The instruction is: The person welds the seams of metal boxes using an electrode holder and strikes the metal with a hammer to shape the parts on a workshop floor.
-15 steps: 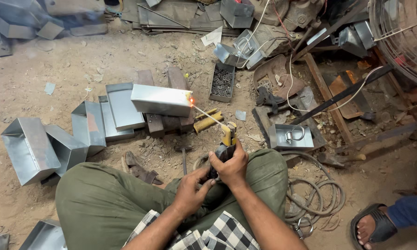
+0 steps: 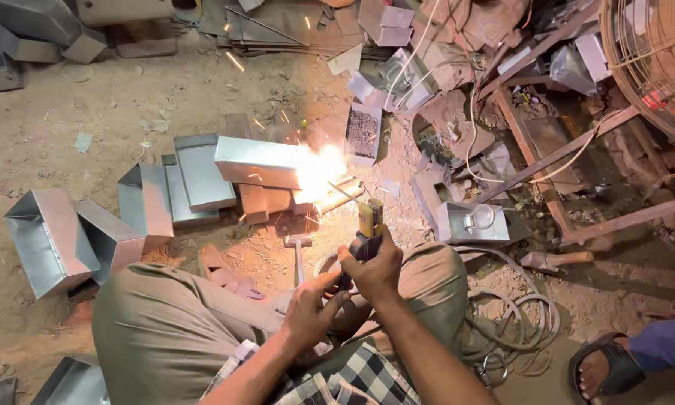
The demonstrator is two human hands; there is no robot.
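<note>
Down between my knees, my right hand (image 2: 378, 266) is clenched round the welding holder (image 2: 367, 229), my left hand (image 2: 311, 307) wrapped just beneath it. Its rod sparks against the end of the metal box (image 2: 258, 161) lying on the ground ahead, so I judge the weld is under way; next calls for a steady tip along that seam.

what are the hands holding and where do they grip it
Both hands grip the welding electrode holder by its dark handle: right hand high on the handle, left hand lower down behind it. Its rod tip sparks at the metal box.

Hammer (image 2: 298, 251) on dirt; coiled cable (image 2: 521, 322) right; sandalled foot (image 2: 606, 369) lower right.
</note>
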